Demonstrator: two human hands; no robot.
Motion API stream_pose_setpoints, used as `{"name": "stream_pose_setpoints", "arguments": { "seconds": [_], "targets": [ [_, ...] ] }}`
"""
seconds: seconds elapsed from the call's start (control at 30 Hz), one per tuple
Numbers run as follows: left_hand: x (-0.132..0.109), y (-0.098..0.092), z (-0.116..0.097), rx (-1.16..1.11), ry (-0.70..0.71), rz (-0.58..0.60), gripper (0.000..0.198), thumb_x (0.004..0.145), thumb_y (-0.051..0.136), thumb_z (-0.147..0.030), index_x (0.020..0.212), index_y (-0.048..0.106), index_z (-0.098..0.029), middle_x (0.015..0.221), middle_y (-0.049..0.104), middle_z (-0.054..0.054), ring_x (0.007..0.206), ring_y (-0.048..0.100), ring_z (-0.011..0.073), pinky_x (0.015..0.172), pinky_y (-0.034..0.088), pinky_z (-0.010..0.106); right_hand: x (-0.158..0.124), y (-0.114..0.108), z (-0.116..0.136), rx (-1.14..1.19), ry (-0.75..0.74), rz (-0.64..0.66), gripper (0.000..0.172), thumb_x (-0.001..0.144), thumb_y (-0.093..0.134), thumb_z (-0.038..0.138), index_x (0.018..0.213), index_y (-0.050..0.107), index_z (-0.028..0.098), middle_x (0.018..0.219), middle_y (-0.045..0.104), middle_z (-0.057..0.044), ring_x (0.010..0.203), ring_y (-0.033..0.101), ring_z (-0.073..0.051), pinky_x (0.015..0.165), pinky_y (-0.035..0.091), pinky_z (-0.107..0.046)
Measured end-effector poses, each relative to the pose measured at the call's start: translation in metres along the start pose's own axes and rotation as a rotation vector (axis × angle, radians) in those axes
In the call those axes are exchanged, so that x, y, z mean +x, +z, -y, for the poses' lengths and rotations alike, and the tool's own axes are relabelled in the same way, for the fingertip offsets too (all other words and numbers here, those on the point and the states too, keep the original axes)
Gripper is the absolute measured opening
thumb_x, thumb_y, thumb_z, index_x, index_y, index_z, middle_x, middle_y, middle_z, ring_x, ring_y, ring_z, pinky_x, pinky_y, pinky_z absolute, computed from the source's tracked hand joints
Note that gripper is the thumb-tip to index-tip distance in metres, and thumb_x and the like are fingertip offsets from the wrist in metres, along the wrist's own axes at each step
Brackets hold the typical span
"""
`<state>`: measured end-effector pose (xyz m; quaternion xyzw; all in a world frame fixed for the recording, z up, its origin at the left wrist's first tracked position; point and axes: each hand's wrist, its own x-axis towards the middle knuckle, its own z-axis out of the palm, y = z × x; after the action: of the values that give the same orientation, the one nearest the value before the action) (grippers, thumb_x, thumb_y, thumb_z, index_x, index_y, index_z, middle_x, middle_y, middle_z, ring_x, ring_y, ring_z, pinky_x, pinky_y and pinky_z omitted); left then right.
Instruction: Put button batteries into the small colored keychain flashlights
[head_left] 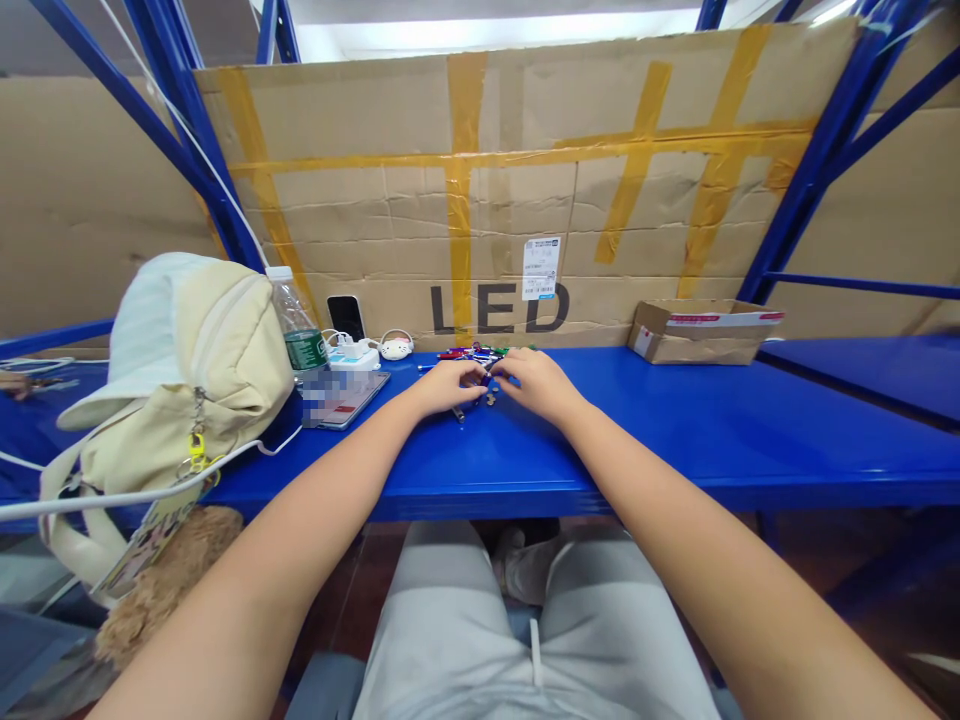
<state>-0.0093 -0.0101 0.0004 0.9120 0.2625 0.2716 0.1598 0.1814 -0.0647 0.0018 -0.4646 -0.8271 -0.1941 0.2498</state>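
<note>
Cardboard (525, 180): taped sheet, "LED", upright behind shelf.
Shelf (712, 430): blue, work surface.
Bag (187, 370): cream, far L, bottle (300, 330) beside.
L hand (444, 385): palm down, fingers curled, tips on bits (489, 399); grip can't tell.
R hand (536, 383): same pose, tips nr L's; grip can't tell.
Pile (480, 353): coloured parts, just behind hands.
Progress: judged early, as most parts are in pile, few bits out.

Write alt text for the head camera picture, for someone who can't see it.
A person's left hand and right hand meet on a blue shelf, over small metal parts in front of a pile of colourful items. A cream bag and water bottle sit to the left, a small cardboard box to the right, and taped cardboard marked LED stands behind.
</note>
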Motion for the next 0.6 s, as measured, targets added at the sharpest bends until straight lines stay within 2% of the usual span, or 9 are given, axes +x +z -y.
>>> {"name": "stream_pose_setpoints", "arguments": {
  "seconds": [0.33, 0.47, 0.6],
  "targets": [
    [0.0000, -0.0019, -0.0011, -0.002, -0.001, 0.004, 0.022, 0.077, 0.060, -0.024, 0.096, 0.063, -0.013, 0.091, 0.069, 0.005, 0.079, 0.064, 0.0165, 0.075, 0.050, 0.028, -0.0017, -0.0043, 0.0042, -0.078, -0.047, 0.078, 0.030, 0.091, 0.044, 0.026, 0.111, 0.065, 0.018, 0.097, 0.064, -0.012, 0.093, 0.055, -0.022, 0.079, 0.036, -0.031],
    [0.0010, -0.0018, 0.0018, 0.001, -0.010, 0.006, 0.024, 0.078, 0.060, -0.027, 0.097, 0.063, -0.013, 0.088, 0.069, 0.005, 0.075, 0.064, 0.0163, 0.071, 0.051, 0.028, -0.0023, -0.0048, 0.0051, -0.087, -0.051, 0.080, 0.032, 0.091, 0.042, 0.026, 0.112, 0.065, 0.018, 0.097, 0.064, -0.012, 0.091, 0.056, -0.022, 0.078, 0.036, -0.032],
    [0.0017, -0.0008, 0.0047, 0.016, 0.009, -0.001, 0.024, 0.079, 0.059, -0.026, 0.098, 0.062, -0.013, 0.090, 0.069, 0.005, 0.079, 0.065, 0.0169, 0.074, 0.051, 0.028, -0.0029, -0.0044, 0.0046, -0.068, -0.031, 0.059, 0.031, 0.090, 0.042, 0.024, 0.113, 0.063, 0.017, 0.099, 0.065, -0.011, 0.092, 0.056, -0.022, 0.078, 0.038, -0.030]
  ]
}}
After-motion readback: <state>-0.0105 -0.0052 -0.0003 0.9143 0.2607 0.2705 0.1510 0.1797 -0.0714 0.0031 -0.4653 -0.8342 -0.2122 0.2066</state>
